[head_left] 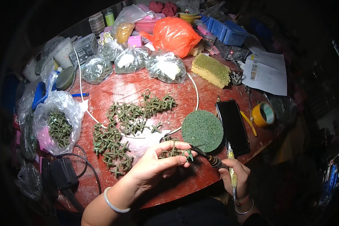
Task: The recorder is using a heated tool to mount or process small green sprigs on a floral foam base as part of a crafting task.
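My left hand (165,162) pinches a small green piece (189,154) between thumb and fingers, beside loose olive-green pieces. My right hand (236,177) grips a dark pen-like tool (214,161), its thin tip at that piece, and a yellow-wrapped tool (231,169) held upright. A round green textured pad (202,128) lies just beyond them, next to a black phone (233,126). Piles of olive-green cross-shaped pieces (116,147) spread over the red table (132,84) left of and beyond my left hand.
An open bag of pieces (58,128) and a black power box (62,171) with cables sit left. At the back are knotted bags (165,67), an orange bag (177,34), a blue bin (224,30) and a sponge block (210,71). Tape (263,113) and paper (265,73) lie right.
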